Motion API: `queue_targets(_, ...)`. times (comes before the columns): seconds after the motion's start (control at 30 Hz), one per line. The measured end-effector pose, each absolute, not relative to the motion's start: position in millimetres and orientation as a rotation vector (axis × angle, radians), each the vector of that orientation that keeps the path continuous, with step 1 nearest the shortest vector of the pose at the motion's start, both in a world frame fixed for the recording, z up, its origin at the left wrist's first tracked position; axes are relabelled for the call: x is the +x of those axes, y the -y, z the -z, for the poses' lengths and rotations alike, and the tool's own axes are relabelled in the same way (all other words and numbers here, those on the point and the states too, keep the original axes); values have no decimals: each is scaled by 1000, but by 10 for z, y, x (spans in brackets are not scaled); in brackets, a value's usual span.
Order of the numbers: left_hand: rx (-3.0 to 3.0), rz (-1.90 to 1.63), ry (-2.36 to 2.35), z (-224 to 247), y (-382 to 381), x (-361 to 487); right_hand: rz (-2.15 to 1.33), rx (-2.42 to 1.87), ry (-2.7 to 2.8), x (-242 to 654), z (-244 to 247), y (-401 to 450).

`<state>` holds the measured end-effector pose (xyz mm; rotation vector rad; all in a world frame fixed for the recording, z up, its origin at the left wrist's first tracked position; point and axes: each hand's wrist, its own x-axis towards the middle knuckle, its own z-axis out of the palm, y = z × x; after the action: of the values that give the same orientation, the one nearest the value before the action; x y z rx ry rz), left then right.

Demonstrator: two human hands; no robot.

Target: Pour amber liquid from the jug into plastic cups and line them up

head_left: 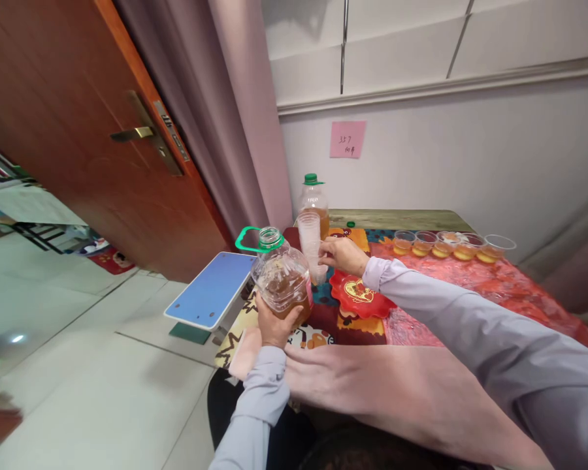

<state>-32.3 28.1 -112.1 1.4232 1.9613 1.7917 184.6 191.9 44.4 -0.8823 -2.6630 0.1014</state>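
Observation:
My left hand [276, 324] is wrapped round the lower part of a big clear bottle [281, 271] with brown liquid in it. The bottle's mouth is uncapped, and a green handle ring sits at its neck. At a stack of clear plastic cups [310, 238], my right hand [345, 254] has its fingers closed on the lower part of the stack's side. Whether it grips one cup or several, I cannot make out. A second bottle [313, 202] with a green cap stands behind the stack. Beneath my right wrist lies a red scalloped plate [357, 294] with a gold pattern.
Several cups [441, 245] with amber liquid stand in a row at the table's far right. A loose green cap [351, 224] lies near the back edge. To the left are a blue-topped small table [213, 287] and a wooden door [112, 130].

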Motion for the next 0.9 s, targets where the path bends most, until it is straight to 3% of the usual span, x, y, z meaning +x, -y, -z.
queue_targets(0.23,1430,-1755,-1922,1089,-285,-321,-25,-718,2187,2615,-678,-1861)
queue_targets(0.5,1446,-1812,-1960,1082,-338,-296,-124,-1129,2444,3231,319,-1521)
queue_targets(0.6,1480,-1814,-1965,1097,-346,-322,-133,-1138,2459,3213,473,-1501)
queue_targets(0.7,1506,-1830,-1972,1124,-355,-352,-139,-1087,2413,3218,249,-1409)
queue_targets(0.8,1525,-1835,-1956,1162,-371,-381,-311,-936,2131,3202,-287,-1028)
queue_targets(0.9,1568,-1850,-1924,1194,-388,-408,-1011,-582,1823,3109,-855,-329)
